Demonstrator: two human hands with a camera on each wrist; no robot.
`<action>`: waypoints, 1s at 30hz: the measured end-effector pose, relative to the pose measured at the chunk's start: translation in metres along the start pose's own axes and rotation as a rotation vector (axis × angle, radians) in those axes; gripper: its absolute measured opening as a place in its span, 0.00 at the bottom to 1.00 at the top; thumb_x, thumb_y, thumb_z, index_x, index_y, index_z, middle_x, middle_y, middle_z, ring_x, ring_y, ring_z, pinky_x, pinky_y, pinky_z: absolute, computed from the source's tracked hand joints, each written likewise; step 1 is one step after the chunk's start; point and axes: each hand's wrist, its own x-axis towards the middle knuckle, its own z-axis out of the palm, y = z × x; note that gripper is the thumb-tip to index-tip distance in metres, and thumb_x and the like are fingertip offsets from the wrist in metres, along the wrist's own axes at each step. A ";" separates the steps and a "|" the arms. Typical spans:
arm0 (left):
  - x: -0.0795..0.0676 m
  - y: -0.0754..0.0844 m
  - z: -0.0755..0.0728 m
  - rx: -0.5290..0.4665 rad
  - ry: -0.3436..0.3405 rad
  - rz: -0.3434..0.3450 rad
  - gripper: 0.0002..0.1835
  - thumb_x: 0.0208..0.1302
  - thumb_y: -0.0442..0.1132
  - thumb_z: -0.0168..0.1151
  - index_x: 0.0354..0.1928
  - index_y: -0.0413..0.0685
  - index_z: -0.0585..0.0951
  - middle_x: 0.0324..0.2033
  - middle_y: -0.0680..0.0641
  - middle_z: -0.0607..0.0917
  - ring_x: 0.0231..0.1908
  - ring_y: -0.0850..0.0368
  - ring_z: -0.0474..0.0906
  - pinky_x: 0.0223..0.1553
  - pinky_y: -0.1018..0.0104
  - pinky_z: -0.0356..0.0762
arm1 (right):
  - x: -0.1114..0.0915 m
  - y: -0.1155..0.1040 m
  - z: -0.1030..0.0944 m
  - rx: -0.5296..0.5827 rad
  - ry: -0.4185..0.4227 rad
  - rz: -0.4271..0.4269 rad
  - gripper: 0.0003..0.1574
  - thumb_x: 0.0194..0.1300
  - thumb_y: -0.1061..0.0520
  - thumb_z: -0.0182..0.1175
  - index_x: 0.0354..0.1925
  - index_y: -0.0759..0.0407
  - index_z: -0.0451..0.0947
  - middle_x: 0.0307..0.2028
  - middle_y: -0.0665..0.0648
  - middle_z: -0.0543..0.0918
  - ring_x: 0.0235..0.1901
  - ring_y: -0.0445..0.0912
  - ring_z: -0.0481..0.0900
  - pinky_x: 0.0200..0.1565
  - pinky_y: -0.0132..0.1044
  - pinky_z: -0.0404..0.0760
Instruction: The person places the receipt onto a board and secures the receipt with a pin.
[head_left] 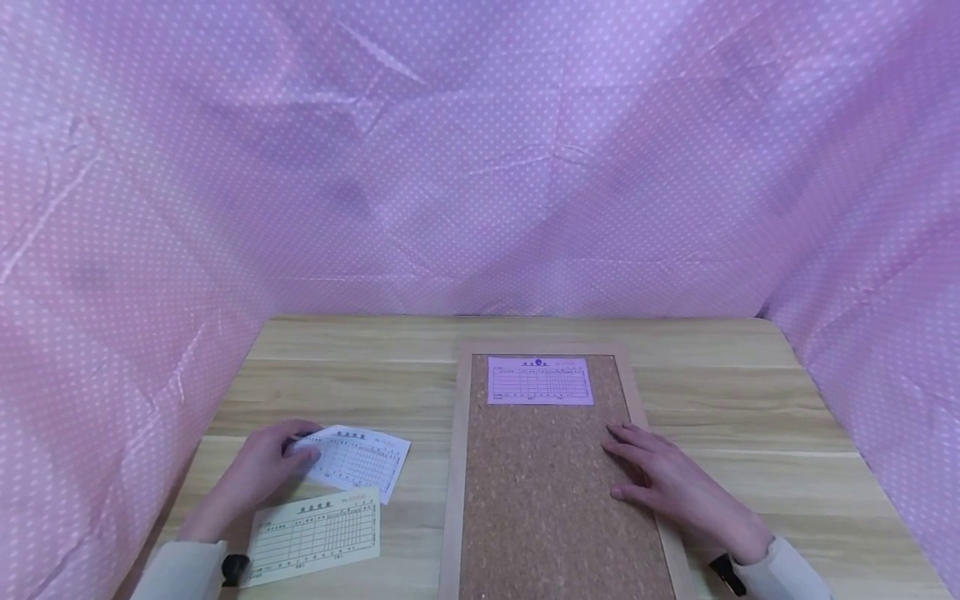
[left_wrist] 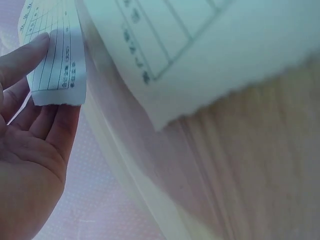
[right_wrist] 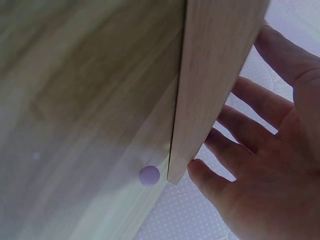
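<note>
The fingers of the left hand (head_left: 270, 457) pinch the left end of a white slip (head_left: 356, 458), thumb on its printed face, left of the corkboard (head_left: 555, 500). The right hand (head_left: 663, 475) grasps nothing, its fingers loosely spread at the corkboard's right edge; how firmly they touch I cannot tell. Also left of the corkboard, a pale yellow slip (head_left: 315, 535) meets the white one's lower edge, so lifting one could drag or crease the other. At the corkboard's far end, one visible purple pin (head_left: 538, 362) sits on a purple slip (head_left: 540, 386); a bump might swivel it. Beside the corkboard's frame (right_wrist: 210, 75), another pin (right_wrist: 149, 175) on the tabletop (right_wrist: 75, 100) could roll off if nudged, or prick.
</note>
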 end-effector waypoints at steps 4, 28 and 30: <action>-0.001 0.002 -0.001 -0.040 0.012 -0.013 0.20 0.66 0.35 0.70 0.59 0.42 0.82 0.42 0.46 0.87 0.34 0.56 0.79 0.32 0.67 0.76 | -0.001 -0.002 -0.001 0.011 -0.026 0.036 0.36 0.60 0.47 0.75 0.61 0.66 0.82 0.66 0.68 0.77 0.65 0.65 0.74 0.59 0.62 0.74; -0.011 0.037 0.005 -0.375 0.078 0.023 0.27 0.66 0.39 0.71 0.66 0.40 0.78 0.51 0.38 0.85 0.37 0.61 0.81 0.34 0.69 0.80 | -0.001 -0.003 -0.001 0.013 -0.005 0.028 0.37 0.60 0.44 0.75 0.60 0.64 0.82 0.66 0.67 0.77 0.64 0.65 0.74 0.59 0.62 0.74; -0.012 0.041 0.006 -0.390 0.080 0.003 0.27 0.66 0.39 0.72 0.66 0.40 0.78 0.52 0.39 0.85 0.37 0.60 0.81 0.34 0.69 0.80 | -0.001 -0.003 -0.001 0.014 0.000 0.026 0.37 0.60 0.45 0.75 0.60 0.64 0.82 0.66 0.67 0.77 0.64 0.65 0.74 0.58 0.62 0.74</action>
